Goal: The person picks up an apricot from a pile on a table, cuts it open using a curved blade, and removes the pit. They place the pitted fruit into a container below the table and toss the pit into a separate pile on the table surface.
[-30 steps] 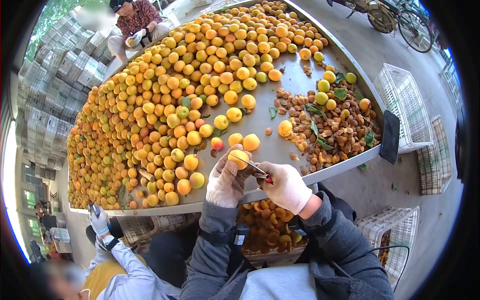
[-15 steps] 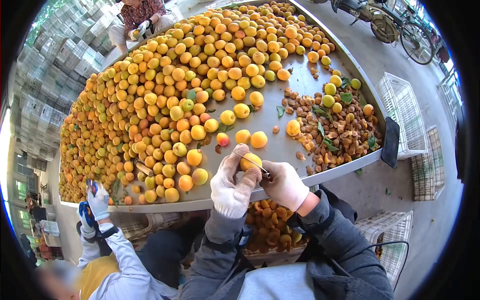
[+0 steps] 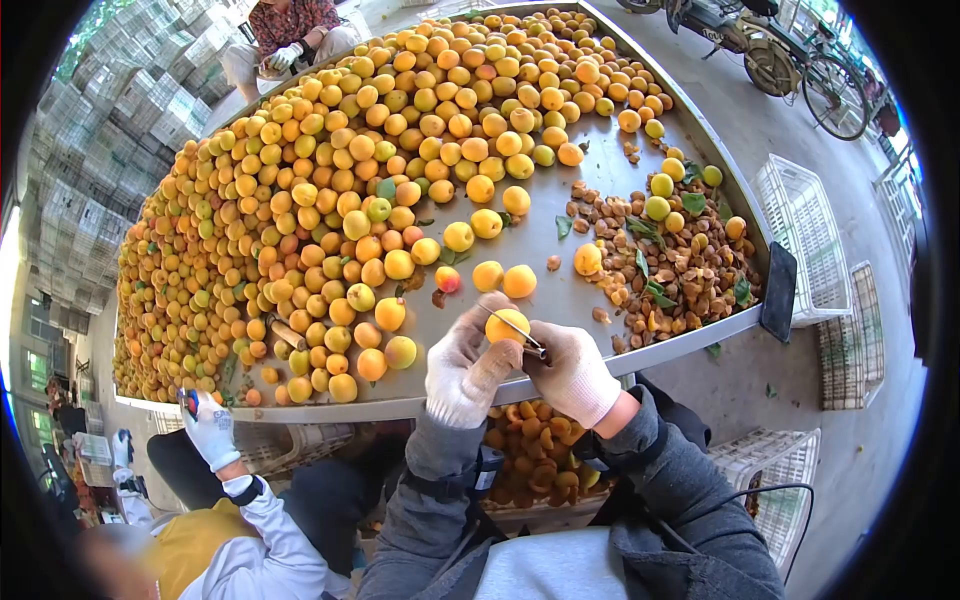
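My left hand (image 3: pixel 468 368), in a white glove stained brown at the fingers, is closed around a yellow-orange apricot (image 3: pixel 506 325). In my right hand (image 3: pixel 570 372), also gloved, I grip a thin knife (image 3: pixel 520 331); its narrow blade lies across the apricot's face. Both hands are held together above the near edge of the metal table (image 3: pixel 540 225). Just beyond them on the tabletop sit two loose apricots (image 3: pixel 519 281) and a reddish one (image 3: pixel 447 279). Below my hands a crate of halved apricots (image 3: pixel 535 455) shows between my arms.
Piled apricots (image 3: pixel 330 180) cover the table's left and far side. Pits with leaves (image 3: pixel 680 260) lie at right, near a dark phone-like slab (image 3: pixel 780 290) on the rim. White crates (image 3: pixel 805 240) stand beyond. A gloved co-worker (image 3: pixel 215 435) sits at left, another person (image 3: pixel 290 45) across.
My hands stay together on the apricot and knife, with only a slight shift down in view. The left co-worker's two hands have moved apart, one now reaching to the table edge.
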Available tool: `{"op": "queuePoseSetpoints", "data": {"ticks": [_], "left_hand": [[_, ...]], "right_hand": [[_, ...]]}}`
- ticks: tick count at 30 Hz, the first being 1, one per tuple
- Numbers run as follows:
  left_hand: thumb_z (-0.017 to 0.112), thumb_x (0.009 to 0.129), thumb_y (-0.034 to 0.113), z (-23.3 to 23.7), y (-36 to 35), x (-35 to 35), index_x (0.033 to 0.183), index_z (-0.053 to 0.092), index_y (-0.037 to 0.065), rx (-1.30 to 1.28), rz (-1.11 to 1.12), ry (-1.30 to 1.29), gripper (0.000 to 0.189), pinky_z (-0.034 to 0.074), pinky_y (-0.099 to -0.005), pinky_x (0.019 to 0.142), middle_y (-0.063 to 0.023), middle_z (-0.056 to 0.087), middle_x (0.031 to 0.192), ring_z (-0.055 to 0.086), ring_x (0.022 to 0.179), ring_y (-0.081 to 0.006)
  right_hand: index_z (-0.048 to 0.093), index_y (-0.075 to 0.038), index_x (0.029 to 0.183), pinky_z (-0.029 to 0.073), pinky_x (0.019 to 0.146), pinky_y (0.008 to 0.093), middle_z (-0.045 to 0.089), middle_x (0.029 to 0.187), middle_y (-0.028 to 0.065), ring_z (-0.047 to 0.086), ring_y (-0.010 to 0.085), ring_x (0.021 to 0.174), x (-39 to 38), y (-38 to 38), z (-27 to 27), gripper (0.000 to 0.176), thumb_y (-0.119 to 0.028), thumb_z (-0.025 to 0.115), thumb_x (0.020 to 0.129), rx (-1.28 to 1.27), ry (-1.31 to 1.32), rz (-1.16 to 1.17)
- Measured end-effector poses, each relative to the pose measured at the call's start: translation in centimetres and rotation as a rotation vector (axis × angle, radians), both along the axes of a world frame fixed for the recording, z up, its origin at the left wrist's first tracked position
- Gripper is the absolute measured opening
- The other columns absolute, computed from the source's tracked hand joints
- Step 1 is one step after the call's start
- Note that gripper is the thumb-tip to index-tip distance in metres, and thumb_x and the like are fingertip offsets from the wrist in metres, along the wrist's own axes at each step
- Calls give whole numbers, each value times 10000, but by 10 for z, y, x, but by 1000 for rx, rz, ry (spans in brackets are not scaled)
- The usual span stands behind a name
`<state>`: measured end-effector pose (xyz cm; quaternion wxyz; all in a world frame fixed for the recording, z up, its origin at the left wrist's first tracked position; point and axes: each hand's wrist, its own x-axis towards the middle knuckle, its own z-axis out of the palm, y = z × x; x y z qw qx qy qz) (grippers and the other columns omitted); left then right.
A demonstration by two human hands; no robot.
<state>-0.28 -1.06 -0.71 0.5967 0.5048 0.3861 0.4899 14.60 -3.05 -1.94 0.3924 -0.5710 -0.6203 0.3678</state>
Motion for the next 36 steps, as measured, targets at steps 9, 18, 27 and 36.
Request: {"op": "queuePoseSetpoints", "data": {"ticks": [9, 18, 27, 36], "left_hand": [[734, 825, 0, 11, 1, -3, 1307, 520, -54, 461, 27, 611, 530, 504, -287, 848, -118, 637, 1168, 603, 977, -130], [717, 811, -40, 0, -2, -1, 1316, 529, -27, -132, 12, -170, 539, 519, -283, 856, -139, 621, 1202, 618, 982, -147], [702, 906, 199, -13, 7, 2, 1339, 493, -16, -187, -12, -374, 527, 516, -351, 893, -163, 638, 1138, 640, 1019, -233], [730, 888, 199, -7, 3, 11, 1336, 446, -16, -68, -113, -175, 572, 507, -307, 891, -168, 644, 1122, 607, 1052, -183]], "right_hand": [[644, -73, 977, 505, 672, 437, 645, 824, 184, 623, 413, 794, 1, -1, -1, 198, -31, 647, 784, -18, -16, 24], [640, -72, 957, 506, 683, 443, 647, 827, 176, 626, 404, 797, -5, 0, 1, 172, -52, 649, 786, 37, -109, -30], [658, -68, 911, 509, 667, 453, 645, 764, 194, 636, 403, 753, 3, 8, 5, 116, -94, 621, 805, -193, 151, 169], [664, -8, 1012, 511, 717, 342, 687, 813, 116, 656, 191, 767, 12, 4, -10, 198, -51, 662, 820, -333, 285, 306]]}}
